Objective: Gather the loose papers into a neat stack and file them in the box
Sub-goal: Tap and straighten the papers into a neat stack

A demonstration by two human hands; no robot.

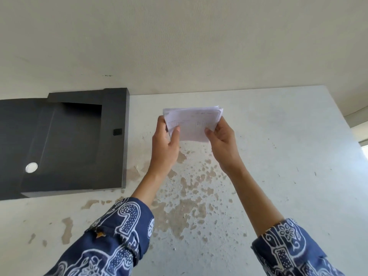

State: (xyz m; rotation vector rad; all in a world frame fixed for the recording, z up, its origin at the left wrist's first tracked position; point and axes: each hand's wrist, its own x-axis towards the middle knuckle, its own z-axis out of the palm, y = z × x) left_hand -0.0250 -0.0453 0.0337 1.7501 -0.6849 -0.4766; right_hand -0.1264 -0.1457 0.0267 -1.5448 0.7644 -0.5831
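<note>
A stack of white papers (192, 122) with faint printed lines stands upright above the middle of the table. My left hand (166, 144) grips its left edge, thumb on the front. My right hand (221, 140) grips the right edge the same way. The dark grey file box (65, 144) lies open and flat on the table to the left of my hands, its flap spread out, with a round silver snap (31, 167) on the flap and a small black clasp (117, 132) on its right wall.
The white table (278, 156) has worn, peeling paint with brown patches in front of me. Its far edge meets a pale wall (179, 46). The table's right edge runs diagonally at the far right.
</note>
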